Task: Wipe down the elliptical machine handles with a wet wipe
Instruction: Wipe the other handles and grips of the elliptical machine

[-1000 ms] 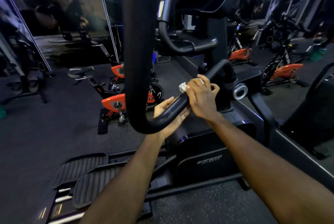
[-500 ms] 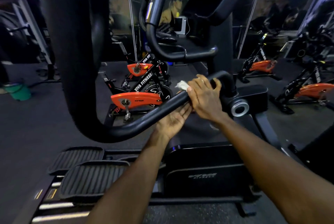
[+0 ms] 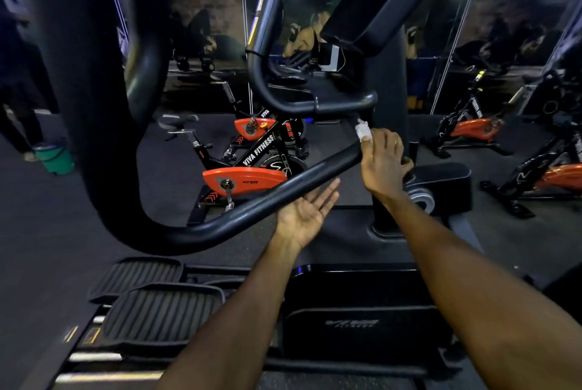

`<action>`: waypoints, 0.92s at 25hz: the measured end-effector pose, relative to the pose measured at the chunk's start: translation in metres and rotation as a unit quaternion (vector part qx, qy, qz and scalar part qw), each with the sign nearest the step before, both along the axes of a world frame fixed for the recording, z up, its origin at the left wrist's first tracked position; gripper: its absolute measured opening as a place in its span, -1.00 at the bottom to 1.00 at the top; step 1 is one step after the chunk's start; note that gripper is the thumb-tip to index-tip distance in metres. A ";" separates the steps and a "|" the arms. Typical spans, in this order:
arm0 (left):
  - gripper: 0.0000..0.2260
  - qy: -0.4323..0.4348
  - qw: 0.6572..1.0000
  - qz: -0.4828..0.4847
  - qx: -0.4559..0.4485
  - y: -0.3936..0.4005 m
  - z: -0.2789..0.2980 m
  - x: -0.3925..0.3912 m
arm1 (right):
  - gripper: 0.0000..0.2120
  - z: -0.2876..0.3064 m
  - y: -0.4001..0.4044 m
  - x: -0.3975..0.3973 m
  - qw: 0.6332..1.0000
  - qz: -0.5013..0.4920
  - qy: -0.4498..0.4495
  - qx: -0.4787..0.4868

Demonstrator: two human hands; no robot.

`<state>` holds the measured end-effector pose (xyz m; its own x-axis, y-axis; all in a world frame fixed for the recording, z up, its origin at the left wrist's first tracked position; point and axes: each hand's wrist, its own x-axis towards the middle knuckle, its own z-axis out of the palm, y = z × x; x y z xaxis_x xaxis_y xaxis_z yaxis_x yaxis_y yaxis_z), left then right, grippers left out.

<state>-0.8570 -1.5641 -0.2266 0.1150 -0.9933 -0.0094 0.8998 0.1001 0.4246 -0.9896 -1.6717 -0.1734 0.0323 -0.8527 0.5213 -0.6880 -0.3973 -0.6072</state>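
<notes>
The wiping step is in hand: the right hand [image 3: 382, 163] curls over the far end of the sloping handle [image 3: 283, 191], pressing a crumpled white wipe [image 3: 362, 130] against it near the pivot. The left hand [image 3: 307, 211] lies flat and open, palm up, under the bar, gripping nothing. The bar is smooth, round, matte black tubing. Next, the wipe likely needs dragging down toward the near bend.

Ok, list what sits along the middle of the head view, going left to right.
green bucket → orange exercise bike → left hand → white wipe → right hand → orange bikes at the right.
</notes>
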 end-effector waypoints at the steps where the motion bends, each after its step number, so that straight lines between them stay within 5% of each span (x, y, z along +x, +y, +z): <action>1: -0.71 -0.007 1.000 0.002 0.005 0.000 -0.001 0.001 | -0.54 -0.002 0.004 0.004 1.000 0.007 0.009 -0.003; 4: -0.69 -0.026 0.999 0.015 0.034 -0.003 -0.004 0.004 | -0.54 -0.006 0.003 -0.003 0.993 0.053 0.097 -0.042; 8: -0.67 -0.047 0.996 0.023 0.074 0.006 -0.006 0.004 | -0.56 0.001 0.000 -0.002 0.999 -0.007 0.004 0.041; 14: -0.64 -0.044 0.992 0.052 0.105 0.023 -0.011 0.020 | -0.62 -0.014 0.050 0.038 0.979 0.042 0.144 -0.137; 23: -0.75 -0.037 0.990 0.034 0.134 0.058 -0.010 0.049 | -0.77 -0.032 0.119 0.098 0.974 0.071 0.067 -0.202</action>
<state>-0.8078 -1.5057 -0.2362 0.1921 -0.9464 -0.2596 0.8605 0.0352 0.5082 -0.8915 -1.5528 -0.2050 0.2258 -0.5601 0.7970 -0.6703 -0.6831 -0.2901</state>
